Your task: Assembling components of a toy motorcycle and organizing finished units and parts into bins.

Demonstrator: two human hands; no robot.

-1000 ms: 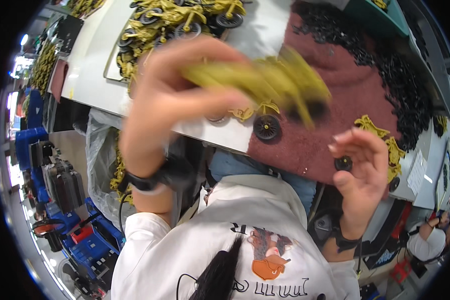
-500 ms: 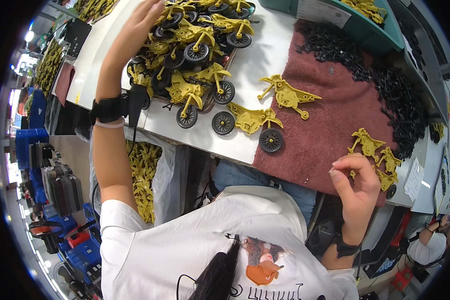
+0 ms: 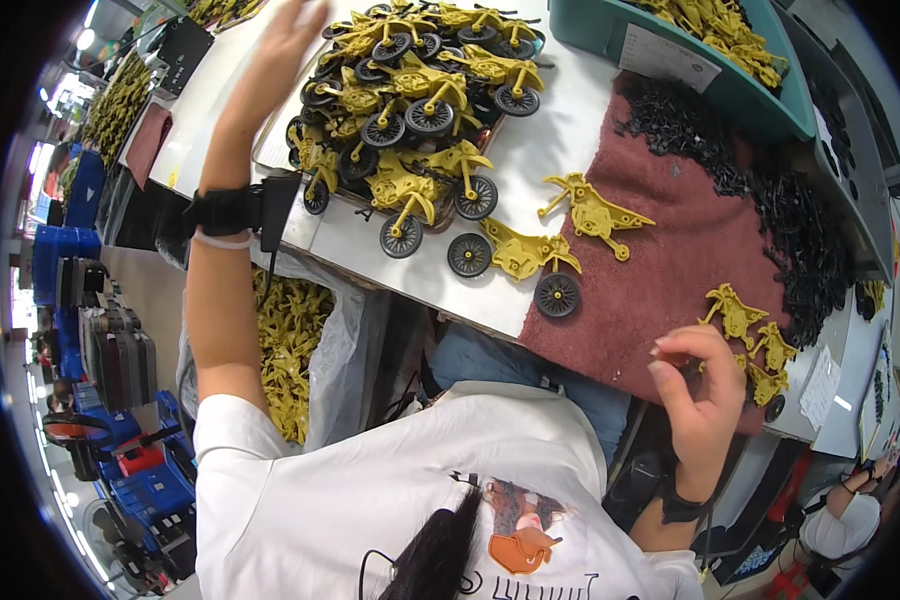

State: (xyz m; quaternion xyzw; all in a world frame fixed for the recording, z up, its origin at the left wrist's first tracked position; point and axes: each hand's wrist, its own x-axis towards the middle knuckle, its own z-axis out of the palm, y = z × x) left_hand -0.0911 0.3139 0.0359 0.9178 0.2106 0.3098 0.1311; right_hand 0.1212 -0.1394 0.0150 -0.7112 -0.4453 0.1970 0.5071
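Note:
My left hand (image 3: 292,32) reaches up beside the far left of a stacked pile of yellow toy motorcycle bodies with black spoked wheels (image 3: 400,180). Its fingers are smeared by motion and partly cut off by the top edge. Over the front right of the cloth hovers my right hand (image 3: 708,390), fingers curled, thumb and forefinger apart, nothing visible between them. Close beyond it lie several yellow toy parts (image 3: 735,310). A two-wheeled yellow motorcycle half (image 3: 522,255) rests across the table and cloth edge. Behind it is a wheel-less yellow body piece (image 3: 595,215).
A maroon cloth (image 3: 660,230) covers the table's right part, with heaps of small black parts (image 3: 800,240) along its far and right sides. A teal bin (image 3: 580,25) of yellow parts stands at the back. Below the table's left front, a plastic-lined container holds yellow parts (image 3: 292,350).
The view has shifted, so the table contents appear lower and mostly farther right. My left hand has drawn slightly leftward from the pile. The right hand stays near the same yellow parts.

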